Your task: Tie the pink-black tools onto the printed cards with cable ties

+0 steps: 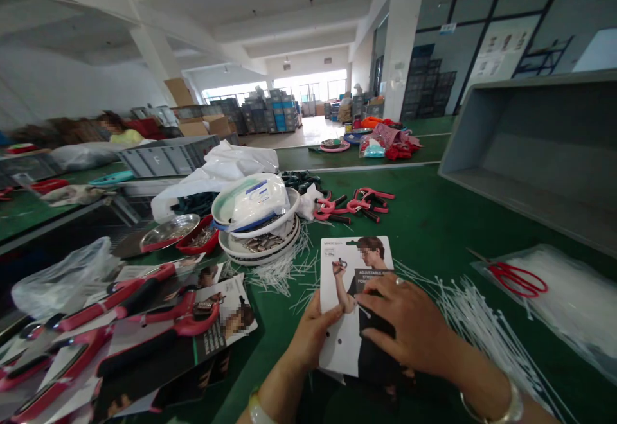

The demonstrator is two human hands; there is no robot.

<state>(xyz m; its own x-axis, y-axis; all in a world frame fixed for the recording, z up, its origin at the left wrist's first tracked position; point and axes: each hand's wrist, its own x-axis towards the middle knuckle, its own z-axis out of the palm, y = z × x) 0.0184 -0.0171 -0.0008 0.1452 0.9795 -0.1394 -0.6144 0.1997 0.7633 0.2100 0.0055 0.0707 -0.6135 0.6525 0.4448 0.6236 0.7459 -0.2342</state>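
Note:
A printed packaging card [335,282], white on its left and dark on its right, is held up over the green table. My left hand [313,331] grips its left edge, thumb on the front. My right hand [409,324] is over the card's right side, with a thin white cable tie [362,309] at its fingertips, thumb and fingers bent close together. Small holes show in the card's lower left. Loose white cable ties [482,321] lie to the right of my right hand. Pink and black hand grippers [187,315] rest on more cards at the left.
Stacked round trays [260,244] with metal parts stand beyond my hands, beside more pink grippers [357,204]. Red scissors [518,279] lie on a plastic bag [569,308] at the right, near a large grey crate [530,148]. A person [123,132] is at the far left.

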